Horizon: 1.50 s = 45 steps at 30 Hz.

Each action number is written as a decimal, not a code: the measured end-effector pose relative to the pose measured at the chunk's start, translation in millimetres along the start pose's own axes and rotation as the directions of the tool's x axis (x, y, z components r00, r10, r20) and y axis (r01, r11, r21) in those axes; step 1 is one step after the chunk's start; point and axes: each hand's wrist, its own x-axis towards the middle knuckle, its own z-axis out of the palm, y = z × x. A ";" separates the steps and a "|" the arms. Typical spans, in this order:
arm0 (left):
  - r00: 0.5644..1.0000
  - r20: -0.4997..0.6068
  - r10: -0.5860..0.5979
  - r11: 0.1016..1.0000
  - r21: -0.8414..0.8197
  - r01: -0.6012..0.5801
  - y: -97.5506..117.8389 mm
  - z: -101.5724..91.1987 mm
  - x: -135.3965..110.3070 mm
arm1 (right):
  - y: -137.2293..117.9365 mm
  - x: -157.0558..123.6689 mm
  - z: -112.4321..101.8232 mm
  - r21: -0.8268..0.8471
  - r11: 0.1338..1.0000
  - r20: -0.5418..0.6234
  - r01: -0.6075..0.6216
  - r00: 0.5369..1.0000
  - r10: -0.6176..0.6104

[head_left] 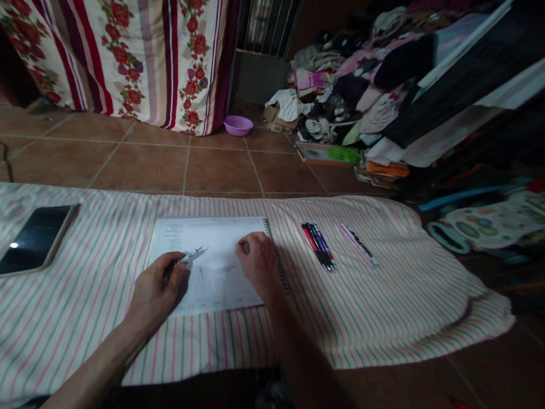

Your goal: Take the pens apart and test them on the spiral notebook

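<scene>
A spiral notebook (212, 288) lies open on the striped cloth, its page bearing writing and faint drawn lines. Between the thumb and fingers of my left hand (163, 281) is a slim pen (190, 256) with a pale patterned barrel. Its dark tip points up and right, over the page; whether it touches the paper I cannot tell. My right hand (258, 260) rests at the page's right side near the spiral binding, fingers curled in. What it holds, if anything, is hidden. Several pens (319, 247) lie in a bunch to the right of the notebook.
Beyond the bunch is a pink and black pair of pens (358, 245). A phone (35, 239) lies at the left on the striped cloth (389, 291). Past the cloth are floor tiles, a purple basin (238, 125), a floral curtain (148, 41) and heaped clothes (350, 77).
</scene>
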 end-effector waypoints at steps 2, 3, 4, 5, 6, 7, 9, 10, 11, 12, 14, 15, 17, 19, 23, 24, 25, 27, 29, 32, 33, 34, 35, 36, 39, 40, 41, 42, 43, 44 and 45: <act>1.000 0.004 -0.010 1.000 0.002 0.010 1.1 -0.5 0.0 | 1.6 1.3 0.9 0.048 0.999 -0.001 0.005 1.000 -0.005; 1.000 0.010 -0.013 1.000 0.002 0.013 1.4 -0.6 0.0 | 2.5 2.3 1.3 0.077 0.997 0.002 0.003 1.000 -0.003; 1.000 0.015 -0.015 1.000 0.001 0.015 1.5 -0.7 -0.1 | 3.5 3.5 1.8 0.107 0.994 0.005 -0.003 1.000 0.003; 1.000 0.018 -0.015 1.000 0.000 0.015 1.3 -0.8 -0.1 | 4.5 4.7 2.1 0.138 0.990 0.011 -0.013 1.000 0.011; 1.000 0.018 -0.014 1.000 -0.002 0.014 1.0 -0.8 -0.2 | 5.3 6.1 2.5 0.168 0.986 0.020 -0.024 1.000 0.021; 1.000 0.015 -0.012 1.000 -0.003 0.012 0.6 -0.8 -0.3 | 6.1 7.4 2.7 0.194 0.981 0.030 -0.034 0.999 0.029; 1.000 0.007 -0.008 1.000 0.003 0.008 -0.2 -0.8 -0.4 | 6.9 9.7 2.6 0.237 0.970 0.047 -0.053 0.998 0.043; 1.000 0.005 -0.006 1.000 0.009 0.006 -0.4 -0.8 -0.4 | 7.0 10.6 2.3 0.259 0.964 0.053 -0.062 0.997 0.050; 1.000 0.006 -0.007 1.000 0.015 0.006 -0.5 -0.9 -0.4 | 7.0 11.2 1.7 0.280 0.957 0.056 -0.072 0.997 0.059; 1.000 0.007 -0.007 1.000 0.018 0.006 -0.5 -1.1 -0.3 | 6.9 11.8 1.0 0.301 0.950 0.058 -0.083 0.996 0.069; 1.000 0.011 -0.005 1.000 0.016 0.005 -0.3 -1.5 -0.3 | 6.8 12.5 -0.7 0.353 0.928 0.062 -0.115 0.993 0.100; 1.000 0.012 -0.005 1.000 0.012 0.005 -0.2 -1.7 -0.4 | 7.0 12.9 -1.5 0.384 0.912 0.068 -0.142 0.990 0.126; 1.000 0.009 -0.007 1.000 0.008 0.007 0.0 -2.2 -0.6 | 7.7 13.9 -2.8 0.464 0.858 0.084 -0.219 0.976 0.203; 1.000 0.007 -0.011 1.000 0.011 0.011 0.0 -2.5 -0.8 | 8.7 15.4 -3.6 0.569 0.767 0.105 -0.298 0.951 0.291; 1.000 0.017 -0.020 1.000 0.020 0.020 -0.3 -2.3 -0.9 | 8.4 18.8 -5.9 0.756 0.539 0.153 -0.371 0.901 0.405; 1.000 0.019 -0.019 1.000 0.020 0.019 -0.2 -2.2 -0.8 | 7.4 19.2 -7.2 0.785 0.487 0.171 -0.382 0.890 0.422; 1.000 0.018 -0.019 1.000 0.020 0.019 0.0 -2.1 -0.7 | 6.2 19.2 -8.8 0.807 0.442 0.187 -0.391 0.880 0.436; 1.000 0.018 -0.022 1.000 0.019 0.022 0.8 -2.2 -0.5 | 3.1 17.9 -13.0 0.830 0.389 0.208 -0.400 0.869 0.450; 0.999 0.018 -0.030 0.999 0.020 0.029 1.9 -2.6 -0.2 | 0.2 15.1 -17.3 0.829 0.384 0.216 -0.406 0.867 0.450; 1.000 0.011 -0.030 0.999 0.016 0.029 3.2 -3.4 -0.3 | -2.6 10.0 -21.6 0.804 0.419 0.233 -0.421 0.873 0.428; 1.000 0.008 -0.027 1.000 0.013 0.027 3.2 -3.6 -0.4 | -3.2 8.5 -22.2 0.797 0.426 0.242 -0.427 0.873 0.423; 1.000 0.007 -0.027 1.000 0.010 0.027 3.0 -3.7 -0.5 | -3.7 7.1 -22.5 0.792 0.427 0.252 -0.436 0.871 0.421; 1.000 0.008 -0.027 1.000 0.010 0.027 2.6 -3.7 -0.6 | -4.2 5.9 -22.6 0.788 0.423 0.266 -0.447 0.867 0.422; 1.000 0.009 -0.027 1.000 0.010 0.027 2.0 -3.6 -0.7 | -4.7 4.9 -22.6 0.783 0.415 0.282 -0.463 0.860 0.426; 1.000 0.013 -0.028 1.000 0.011 0.028 0.4 -2.7 -0.9 | -6.1 2.1 -23.2 0.772 0.393 0.321 -0.499 0.840 0.437; 1.000 0.012 -0.026 1.000 0.013 0.026 0.1 -2.4 -1.0 | -6.4 1.1 -23.4 0.773 0.391 0.323 -0.500 0.840 0.435; 1.000 0.011 -0.023 1.000 0.016 0.022 0.0 -2.3 -1.1 | -6.5 0.1 -23.3 0.776 0.393 0.320 -0.494 0.844 0.430; 1.000 0.010 -0.017 1.000 0.021 0.017 0.1 -2.2 -1.3 | -6.5 -1.0 -23.0 0.779 0.396 0.314 -0.486 0.849 0.425; 1.000 0.010 -0.010 1.000 0.026 0.009 0.3 -2.2 -1.5 | -6.2 -2.1 -22.2 0.780 0.399 0.310 -0.481 0.852 0.422; 1.000 0.011 0.000 1.000 0.030 0.000 0.7 -2.5 -1.8 | -5.7 -3.3 -21.0 0.779 0.404 0.309 -0.479 0.855 0.418; 1.000 0.015 0.009 0.999 0.032 -0.009 1.1 -3.0 -2.1 | -5.0 -4.5 -19.5 0.776 0.409 0.310 -0.480 0.855 0.415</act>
